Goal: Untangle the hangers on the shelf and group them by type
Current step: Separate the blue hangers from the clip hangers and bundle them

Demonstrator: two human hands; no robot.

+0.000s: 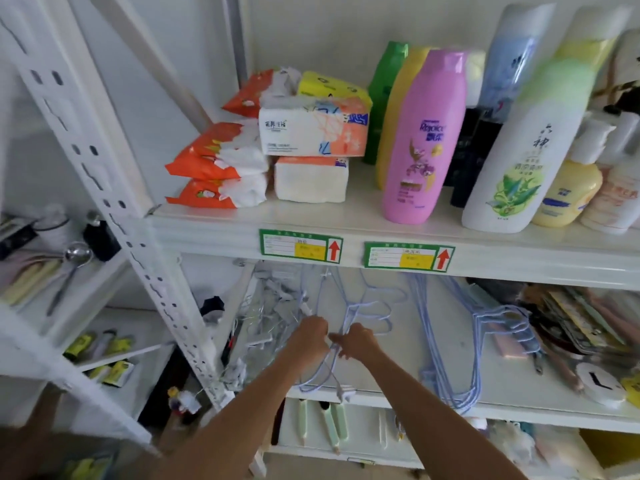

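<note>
**Two hands close together in the middle**

Two bare arms come up from the bottom of the frame and point toward the middle. The left arm starts at the lower left and slants up to the right. The right arm starts at the lower right and slants up to the left. Both arms are stretched out long.

The left hand [310, 332] sits just left of the middle, with its fingers curled in. The right hand [356, 341] is just beside it, a little lower, also curled like a loose fist. The two hands almost touch. Both are closed on thin blue wire, pinching it between them.
</note>
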